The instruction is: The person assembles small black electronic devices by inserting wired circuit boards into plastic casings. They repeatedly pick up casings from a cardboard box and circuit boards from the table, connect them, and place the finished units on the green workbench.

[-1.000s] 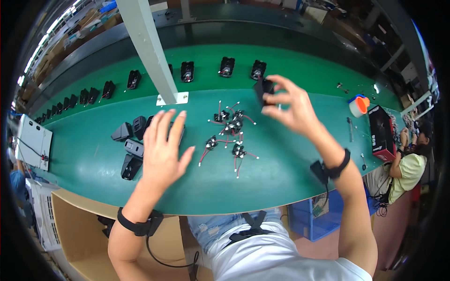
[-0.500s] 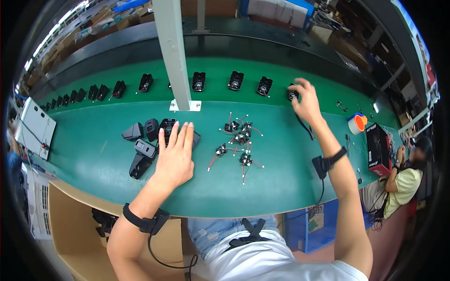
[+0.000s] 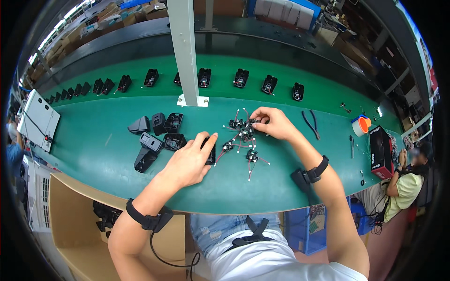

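Note:
My left hand [image 3: 190, 161] is closed around a black plastic housing [image 3: 211, 152] on the green table, mostly hidden behind the fingers. To its right, a loose cluster of small black parts with red and black wires and white connectors [image 3: 244, 136] is spread out. At the far edge of this cluster my right hand [image 3: 274, 124] pinches one of the wired black parts [image 3: 253, 122] between thumb and forefinger. Beside my left hand lie two open black housings, a nearer one [image 3: 174, 141] and a farther one [image 3: 173, 122], with several dark grey casings [image 3: 151, 142] further left.
Along the far green strip stands a row of black housings [image 3: 241, 78]. A metal post [image 3: 185, 56] rises at the table's back edge. Pliers [image 3: 311, 124], an orange and white round container [image 3: 361, 125] and a black-red box [image 3: 382, 152] lie right. Another person [image 3: 403, 187] sits beyond.
My right hand has left the rightmost housing on the far strip and come back to the wired parts. My left hand has moved right, away from the casings, bringing a housing along.

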Motion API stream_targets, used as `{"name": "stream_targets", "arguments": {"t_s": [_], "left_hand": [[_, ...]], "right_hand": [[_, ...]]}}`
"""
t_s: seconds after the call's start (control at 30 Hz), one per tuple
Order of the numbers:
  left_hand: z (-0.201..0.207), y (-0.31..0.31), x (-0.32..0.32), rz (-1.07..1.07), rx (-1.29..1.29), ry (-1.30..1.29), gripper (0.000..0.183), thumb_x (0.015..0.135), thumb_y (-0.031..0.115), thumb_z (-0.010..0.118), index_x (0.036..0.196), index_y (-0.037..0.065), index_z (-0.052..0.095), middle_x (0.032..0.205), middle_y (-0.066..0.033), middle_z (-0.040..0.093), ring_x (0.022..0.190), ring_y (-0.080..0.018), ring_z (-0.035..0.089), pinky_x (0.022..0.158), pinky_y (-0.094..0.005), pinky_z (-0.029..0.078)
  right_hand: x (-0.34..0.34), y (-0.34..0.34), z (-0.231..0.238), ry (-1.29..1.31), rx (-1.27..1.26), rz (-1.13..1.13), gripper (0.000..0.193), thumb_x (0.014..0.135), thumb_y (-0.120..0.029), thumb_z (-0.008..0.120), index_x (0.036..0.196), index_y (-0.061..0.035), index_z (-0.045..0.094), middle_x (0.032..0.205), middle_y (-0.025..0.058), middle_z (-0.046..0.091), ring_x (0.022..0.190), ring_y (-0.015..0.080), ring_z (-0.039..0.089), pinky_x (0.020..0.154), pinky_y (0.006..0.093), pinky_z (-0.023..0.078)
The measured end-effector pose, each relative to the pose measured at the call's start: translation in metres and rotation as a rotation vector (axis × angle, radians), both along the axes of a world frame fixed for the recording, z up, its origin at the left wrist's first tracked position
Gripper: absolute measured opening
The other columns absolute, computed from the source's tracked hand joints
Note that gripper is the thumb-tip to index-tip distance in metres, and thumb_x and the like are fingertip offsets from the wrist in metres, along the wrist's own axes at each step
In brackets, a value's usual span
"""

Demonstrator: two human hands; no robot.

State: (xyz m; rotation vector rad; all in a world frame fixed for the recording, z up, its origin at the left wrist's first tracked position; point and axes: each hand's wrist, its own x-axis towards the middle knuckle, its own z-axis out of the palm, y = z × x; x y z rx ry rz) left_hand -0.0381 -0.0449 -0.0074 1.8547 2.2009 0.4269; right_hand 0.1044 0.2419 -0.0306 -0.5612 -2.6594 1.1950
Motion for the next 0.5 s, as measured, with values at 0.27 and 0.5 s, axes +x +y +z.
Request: {"name": "stream_targets", "arguments": {"t_s": [0.27, 0.5], "left_hand": [[0.002, 0.003, 0.003, 0.086, 0.137, -0.077, 0.082, 0.071, 0.018, 0.079, 0.143, 0.003, 0.042, 0.131, -0.0183, 0.045, 0.111, -0.038, 0.057, 0.094, -0.046, 0.051], [0.011, 0.01, 0.02, 0.015, 0.47, -0.229, 0.096, 0.066, 0.022, 0.085, 0.147, 0.001, 0.038, 0.12, -0.0177, 0.057, 0.105, -0.0329, 0.06, 0.086, -0.0401, 0.052]], "right_hand": [[0.035, -0.023, 0.009, 0.335, -0.456, -0.224, 0.025, 0.099, -0.015, 0.061, 0.119, -0.0011, 0.061, 0.083, 0.0073, 0.071, 0.071, 0.009, 0.063, 0.066, 0.0253, 0.052], [0.046, -0.062, 0.028, 0.415, -0.784, 0.035, 0.021, 0.1, -0.015, 0.06, 0.118, -0.0048, 0.056, 0.094, 0.0116, 0.072, 0.082, 0.0128, 0.066, 0.07, 0.0259, 0.053]]}}
